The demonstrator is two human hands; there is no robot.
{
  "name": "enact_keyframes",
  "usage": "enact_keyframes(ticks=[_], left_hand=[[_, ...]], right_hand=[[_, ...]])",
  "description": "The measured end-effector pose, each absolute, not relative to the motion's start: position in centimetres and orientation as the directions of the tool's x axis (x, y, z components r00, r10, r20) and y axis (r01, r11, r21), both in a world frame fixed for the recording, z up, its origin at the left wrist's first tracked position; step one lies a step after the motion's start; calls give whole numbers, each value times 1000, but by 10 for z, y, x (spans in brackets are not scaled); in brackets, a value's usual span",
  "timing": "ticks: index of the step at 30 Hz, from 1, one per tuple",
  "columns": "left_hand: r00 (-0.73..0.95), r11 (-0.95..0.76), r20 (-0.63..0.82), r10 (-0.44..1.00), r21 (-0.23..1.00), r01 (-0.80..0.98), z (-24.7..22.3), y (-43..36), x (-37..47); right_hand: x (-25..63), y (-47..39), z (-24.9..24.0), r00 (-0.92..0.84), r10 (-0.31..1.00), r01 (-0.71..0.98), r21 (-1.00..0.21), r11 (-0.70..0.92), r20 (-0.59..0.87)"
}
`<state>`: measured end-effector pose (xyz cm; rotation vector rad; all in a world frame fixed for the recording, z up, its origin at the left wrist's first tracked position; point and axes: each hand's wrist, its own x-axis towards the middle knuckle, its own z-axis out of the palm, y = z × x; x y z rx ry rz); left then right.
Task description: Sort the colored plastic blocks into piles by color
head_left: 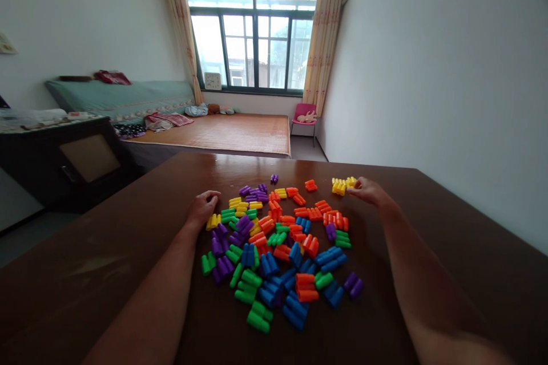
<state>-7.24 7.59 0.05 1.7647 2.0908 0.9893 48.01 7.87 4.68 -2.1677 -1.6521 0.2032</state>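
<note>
the right hand [366,189] is at the yellow cluster [339,186], fingers drawn in against its right end; whether they pinch a piece or only touch it, i cannot tell. the cluster lies to the left of those fingertips, its long axis running sideways across the surface [299,166], so this hand meets it end-on and is by far the nearer. the left hand [204,205] lies well apart, across the spread, thumb and fingers slightly parted with nothing seen between them, just beyond a yellow piece [213,222]. between the hands, an orange piece [310,185] sits left of the cluster; nearer the person, purple, green, orange and blue pieces lie mixed together.
</note>
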Motion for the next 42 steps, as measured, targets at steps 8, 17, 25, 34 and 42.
enact_keyframes(ticks=[8, 17, 25, 34, 42], left_hand=[[-248, 36, 244, 937, 641, 767, -5, 80, -75], [-241, 34, 241, 940, 637, 770, -5, 80, -75], [-248, 51, 240, 939, 615, 787, 4, 74, -68], [-249, 51, 240, 938, 616, 786, 1, 75, -69], [-238, 44, 249, 939, 599, 799, 2, 75, -69]], right_hand=[[508, 89, 3, 305, 952, 773, -583, -250, -4], [498, 86, 2, 303, 944, 802, -569, -180, 128], [389, 82, 35, -88, 880, 821, -467, 330, 467], [297, 56, 12, -557, 792, 785, -153, 600, 249], [303, 54, 15, -425, 846, 825, -246, 508, 322]])
